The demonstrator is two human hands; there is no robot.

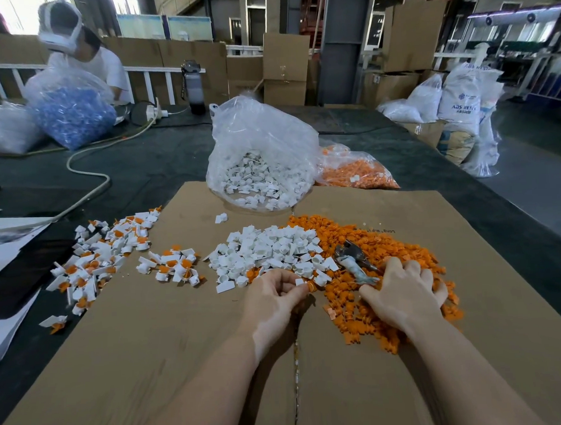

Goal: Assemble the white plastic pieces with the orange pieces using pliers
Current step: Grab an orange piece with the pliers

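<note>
My left hand (278,296) pinches a small white piece with an orange piece (305,284) at its fingertips, just below the white pile (268,248). My right hand (404,290) lies palm down on the orange pile (387,256), fingers spread and curved into the pieces. The pliers (355,260) lie on the orange pile just left of my right hand's thumb, held by neither hand. Whether the right hand holds any piece is hidden. Joined white-and-orange pieces (113,251) are scattered at the left of the cardboard sheet (182,345).
An open clear bag of white pieces (261,168) stands behind the piles, a bag of orange pieces (354,170) to its right. A cable (87,169) crosses the dark table. A person (82,54) sits at far left beside a bag of blue parts (72,115). Papers (4,243) lie left.
</note>
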